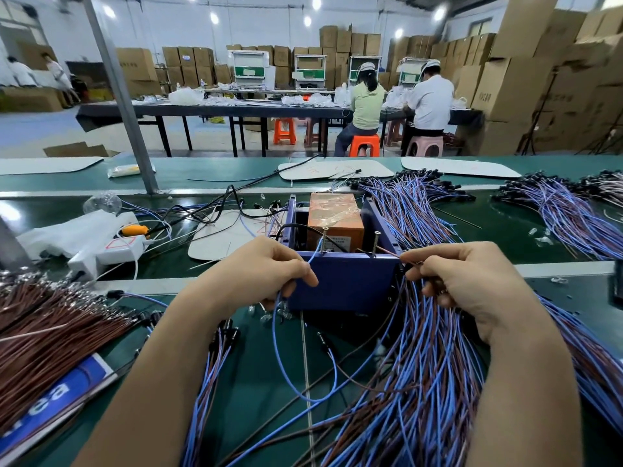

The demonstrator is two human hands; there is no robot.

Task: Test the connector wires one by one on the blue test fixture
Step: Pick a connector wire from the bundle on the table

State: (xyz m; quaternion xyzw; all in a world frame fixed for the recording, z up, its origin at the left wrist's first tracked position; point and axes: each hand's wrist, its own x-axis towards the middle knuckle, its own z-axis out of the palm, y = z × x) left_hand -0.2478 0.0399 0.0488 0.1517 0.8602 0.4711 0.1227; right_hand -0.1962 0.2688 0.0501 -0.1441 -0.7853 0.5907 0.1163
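The left hand (266, 271) pinches a thin blue wire (274, 318), the right hand (472, 278) a thin brown wire (387, 251), seemingly bridging the blue box-shaped test fixture's (344, 281) upright metal screws (325, 241)

Bright, ceiling lamps (307, 20) w/ flare, soft shadows, glare on green belt (263, 358), fisheye bend at edges, bg soft

L hand (266, 269), R hand (472, 281) w/ wires (428, 365) (blue fixture (347, 281))

Person, qty 1; 2 arms in view.
L hand (266, 267): bare, slim fingers, creases at knuckles.
R hand (472, 281): bare, same build, skin folds at wrist.
L forearm (161, 382), R forearm (526, 399): bare along whole visible length, smooth, widening twd bottom edge of view.
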